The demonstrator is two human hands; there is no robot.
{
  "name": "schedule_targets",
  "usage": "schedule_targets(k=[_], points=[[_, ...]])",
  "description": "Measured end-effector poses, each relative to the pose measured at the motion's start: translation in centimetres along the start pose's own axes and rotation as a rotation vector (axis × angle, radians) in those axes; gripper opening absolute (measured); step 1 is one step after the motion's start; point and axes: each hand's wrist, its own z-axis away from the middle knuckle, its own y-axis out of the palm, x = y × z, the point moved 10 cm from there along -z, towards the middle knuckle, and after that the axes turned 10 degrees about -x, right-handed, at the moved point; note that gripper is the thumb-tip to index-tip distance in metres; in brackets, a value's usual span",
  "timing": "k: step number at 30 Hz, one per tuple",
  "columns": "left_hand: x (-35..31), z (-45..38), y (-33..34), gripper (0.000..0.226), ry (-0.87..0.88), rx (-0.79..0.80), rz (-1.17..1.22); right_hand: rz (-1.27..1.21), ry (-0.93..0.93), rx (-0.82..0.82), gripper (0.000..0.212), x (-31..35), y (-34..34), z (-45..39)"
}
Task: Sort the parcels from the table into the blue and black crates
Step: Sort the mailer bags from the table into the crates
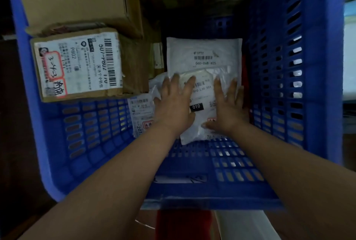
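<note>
Blue crate (279,66) fills the frame; at centre, left hand (174,105) and right hand (228,107), grips wide, press flat on white parcel (204,93), cardboard box (77,64) upper left

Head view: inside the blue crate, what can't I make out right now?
- White plastic mailer with the black "010" tag: head view, the left hand and right hand lie flat on it, covering much of its label.
- White plastic parcel at the left: mostly hidden under the left hand and wrist.
- Brown cardboard box with the white label: fine print blurred.
- Blue perforated plastic crate: far wall in shadow.
- Black crate and table: not in view.
</note>
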Motion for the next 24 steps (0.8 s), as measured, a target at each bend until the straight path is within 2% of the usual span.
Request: schedule_targets(k=[3,5,9,14,19,24], points=[[1.3,-1.4,3.0,0.116,-0.053,0.201,-0.039,-0.025,0.033,0.065,0.137,-0.5,1.3,-0.4],[2.1,-2.0,4.6,0.12,-0.077,0.244,-0.04,-0.027,0.042,0.086,0.136,-0.4,2.0,-1.2],[2.7,-3.1,6.5,0.127,-0.089,0.156,-0.087,-0.029,0.069,0.049,0.136,-0.9,3.2,-2.6],[3.3,-3.6,8.2,0.134,-0.063,0.05,-0.156,-0.012,0.042,-0.094,0.13,-1.5,4.6,-3.8],[3.1,-3.8,8.5,0.128,-0.075,0.137,-0.187,0.02,0.034,-0.097,0.131,-1.5,4.5,-3.8],[2.9,-3.3,6.8,0.113,-0.07,0.199,-0.072,0.12,0.0,-0.063,0.131,-1.0,2.6,-2.9]])
